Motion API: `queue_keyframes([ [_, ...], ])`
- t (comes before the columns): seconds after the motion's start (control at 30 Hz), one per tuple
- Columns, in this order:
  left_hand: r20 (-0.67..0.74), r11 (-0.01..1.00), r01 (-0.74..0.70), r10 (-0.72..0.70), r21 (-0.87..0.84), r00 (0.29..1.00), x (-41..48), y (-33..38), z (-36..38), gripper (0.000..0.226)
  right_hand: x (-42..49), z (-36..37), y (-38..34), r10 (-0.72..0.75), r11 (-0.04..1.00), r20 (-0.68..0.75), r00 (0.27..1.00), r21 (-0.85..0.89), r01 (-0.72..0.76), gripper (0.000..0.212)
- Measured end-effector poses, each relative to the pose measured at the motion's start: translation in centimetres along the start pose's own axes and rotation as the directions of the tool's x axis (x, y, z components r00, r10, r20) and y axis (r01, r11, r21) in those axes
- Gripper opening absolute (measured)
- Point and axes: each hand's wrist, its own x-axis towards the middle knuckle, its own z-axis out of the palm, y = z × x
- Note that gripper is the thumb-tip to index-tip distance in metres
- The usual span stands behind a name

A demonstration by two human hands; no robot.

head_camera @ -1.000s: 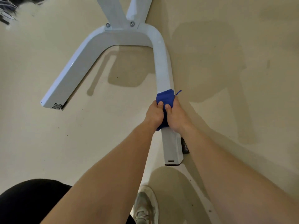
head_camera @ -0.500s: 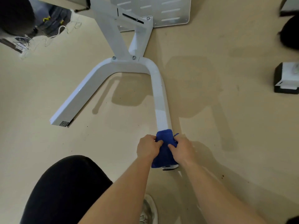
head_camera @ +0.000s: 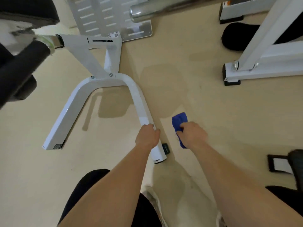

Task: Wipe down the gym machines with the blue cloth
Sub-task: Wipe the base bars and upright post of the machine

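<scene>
A white U-shaped machine base (head_camera: 72, 108) lies on the beige floor, its two legs pointing toward me. My left hand (head_camera: 147, 135) grips the right leg (head_camera: 141, 104) near its end, fingers curled over the tube. My right hand (head_camera: 192, 135) holds the bunched blue cloth (head_camera: 179, 121) in the air to the right of that leg, clear of the metal. Part of the cloth hangs below my palm.
A slotted metal footplate (head_camera: 114, 15) and a chrome bar (head_camera: 147, 11) sit at the top. Another white machine frame (head_camera: 262, 59) stands at the right on black feet. A black padded roller (head_camera: 18, 68) is at the left. My knee and shoe are below.
Both hands slid the cloth down to the leg's end. Now my right hand has lifted the cloth off to the right, and my left hand stays gripping the leg. The view has pulled back.
</scene>
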Motion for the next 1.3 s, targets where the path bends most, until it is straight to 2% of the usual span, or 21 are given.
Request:
queue_keyframes([
  [0.17,0.067,0.997,-0.075,0.074,0.021,0.995,-7.8,5.4,-6.0,0.036,-7.6,-9.1,0.5,0.097,0.995,0.009,0.995,-0.027,-0.097,0.018],
  [0.27,0.105,0.995,-0.097,0.094,0.023,0.990,-13.0,8.2,-9.1,0.020,-12.5,-14.8,0.4,0.110,0.994,0.021,0.994,-0.016,-0.109,0.022],
  [0.4,0.153,0.996,-0.094,0.092,0.002,0.984,-19.4,11.7,-13.9,0.037,-18.7,-22.0,-0.7,0.100,0.994,0.035,0.994,-0.044,-0.098,0.017],
  [0.63,0.101,0.977,-0.059,0.081,-0.206,0.992,-24.6,16.4,-23.4,0.032,-23.6,-33.2,-4.2,0.029,0.985,0.057,0.998,-0.170,-0.019,0.017],
  [0.83,0.049,0.962,-0.053,0.069,-0.267,0.996,-25.3,15.5,-30.4,0.031,-23.2,-39.4,-10.6,-0.109,0.987,0.077,0.991,-0.112,0.118,0.016],
  [1.0,0.009,0.942,-0.046,0.052,-0.331,0.999,-22.4,14.5,-35.3,0.032,-18.8,-43.1,-16.6,-0.200,0.961,0.185,0.962,-0.153,0.229,0.008],
  [1.3,0.016,0.893,0.092,-0.094,-0.440,0.995,-15.3,14.3,-46.4,0.033,-8.8,-50.8,-28.9,-0.223,0.899,0.286,0.932,-0.309,0.310,0.018],
])
